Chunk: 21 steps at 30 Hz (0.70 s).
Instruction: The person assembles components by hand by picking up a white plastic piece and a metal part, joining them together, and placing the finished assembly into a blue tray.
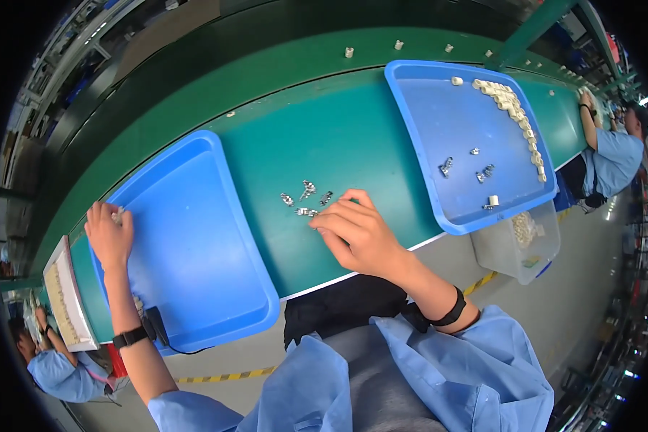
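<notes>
Four small metal parts (307,189) are grouped on the green surface (324,129), between two blue trays. The nearest of them is met by the fingertips of the right hand (361,232); its thumb and index finger are brought close together there, but whether the part is pinched or only touched cannot be told. A small pale piece (117,215) is pinched in the curled fingers of the left hand (109,240), which is held at the outer side of the left tray (194,273). A dark band is worn on each wrist.

In the right tray (453,129), white cylindrical pieces (511,104) are lined up along the far and right sides, and a few metal fittings (446,167) are scattered nearer the middle. More white pieces (349,52) are spaced out along the green ledge beyond the trays. Below the right tray, a clear bin (500,265) is partly filled with pale pieces. At far left, a white box (86,327) is lined with yellowish pieces. Co-workers in blue shirts are seen at the right (615,162) and left edges.
</notes>
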### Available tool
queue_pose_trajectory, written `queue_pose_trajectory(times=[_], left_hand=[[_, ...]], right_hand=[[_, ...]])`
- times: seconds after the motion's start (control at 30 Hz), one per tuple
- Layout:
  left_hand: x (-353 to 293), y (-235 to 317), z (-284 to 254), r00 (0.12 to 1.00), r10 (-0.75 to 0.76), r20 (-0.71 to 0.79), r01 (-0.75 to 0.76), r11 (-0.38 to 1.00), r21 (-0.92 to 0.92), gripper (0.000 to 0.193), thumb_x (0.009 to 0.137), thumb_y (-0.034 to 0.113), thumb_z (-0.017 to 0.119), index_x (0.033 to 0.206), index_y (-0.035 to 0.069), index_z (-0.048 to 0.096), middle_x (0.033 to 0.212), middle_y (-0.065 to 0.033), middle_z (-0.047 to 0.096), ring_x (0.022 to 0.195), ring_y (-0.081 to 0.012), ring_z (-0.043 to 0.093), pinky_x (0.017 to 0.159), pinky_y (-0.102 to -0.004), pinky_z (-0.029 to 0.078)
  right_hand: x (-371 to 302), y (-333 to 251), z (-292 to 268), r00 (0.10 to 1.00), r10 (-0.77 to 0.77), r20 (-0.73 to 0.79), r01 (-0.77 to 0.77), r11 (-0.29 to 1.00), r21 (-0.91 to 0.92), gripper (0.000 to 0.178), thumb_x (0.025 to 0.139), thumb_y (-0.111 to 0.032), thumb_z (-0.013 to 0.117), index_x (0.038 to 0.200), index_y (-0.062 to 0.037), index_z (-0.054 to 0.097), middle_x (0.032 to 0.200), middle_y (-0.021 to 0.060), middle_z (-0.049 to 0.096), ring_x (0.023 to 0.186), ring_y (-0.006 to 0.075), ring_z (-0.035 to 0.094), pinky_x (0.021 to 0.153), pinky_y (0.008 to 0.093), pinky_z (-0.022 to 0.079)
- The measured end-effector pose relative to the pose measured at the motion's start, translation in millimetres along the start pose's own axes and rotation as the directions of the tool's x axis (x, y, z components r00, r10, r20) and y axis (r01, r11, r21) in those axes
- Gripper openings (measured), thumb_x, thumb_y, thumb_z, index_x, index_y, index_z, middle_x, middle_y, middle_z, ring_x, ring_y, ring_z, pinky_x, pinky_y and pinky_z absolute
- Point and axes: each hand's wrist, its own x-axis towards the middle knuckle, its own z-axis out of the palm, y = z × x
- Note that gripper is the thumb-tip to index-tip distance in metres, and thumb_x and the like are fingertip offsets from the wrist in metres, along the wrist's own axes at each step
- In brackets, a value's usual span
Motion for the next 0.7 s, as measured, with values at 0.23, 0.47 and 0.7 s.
queue_pose_trajectory(times=[0.23,0.47,0.7], left_hand=[[-23.7,76.2,-60.4,0.983,-0.153,0.105,0.185,0.75,-0.635,0.009,0.098,0.008,0.053,0.095,0.001,0.058,0.088,-0.0115,0.059,0.083,-0.0236,0.058,0.078,-0.0352,0.045],[-66.8,210.1,-146.7,0.936,0.156,0.315,0.314,0.034,-0.949,0.011,0.093,0.0,0.043,0.097,0.001,0.054,0.1,-0.0132,0.062,0.09,-0.0186,0.057,0.083,-0.0317,0.047],[-84.0,275.1,-153.1,0.942,0.185,0.28,0.33,-0.362,-0.872,0.016,0.094,0.002,0.044,0.102,-0.002,0.057,0.125,-0.0214,0.059,0.104,-0.0259,0.062,0.093,-0.0378,0.05]], right_hand=[[-4.3,-2.7,-5.7,0.962,0.266,0.057,-0.271,0.922,0.275,0.014,0.094,0.0,0.072,0.108,-0.0014,0.07,0.095,0.011,0.072,0.079,0.0208,0.071,0.079,0.0346,0.052],[-2.1,-14.3,-22.2,0.888,0.36,0.284,-0.445,0.524,0.726,0.016,0.097,0.001,0.071,0.112,0.0034,0.069,0.101,0.0122,0.075,0.079,0.0174,0.073,0.071,0.0302,0.056],[-0.7,-41.4,-43.0,0.91,0.357,0.211,-0.387,0.548,0.741,0.014,0.096,0.003,0.071,0.109,0.0074,0.072,0.093,0.0133,0.078,0.075,0.0176,0.075,0.068,0.03,0.058]])
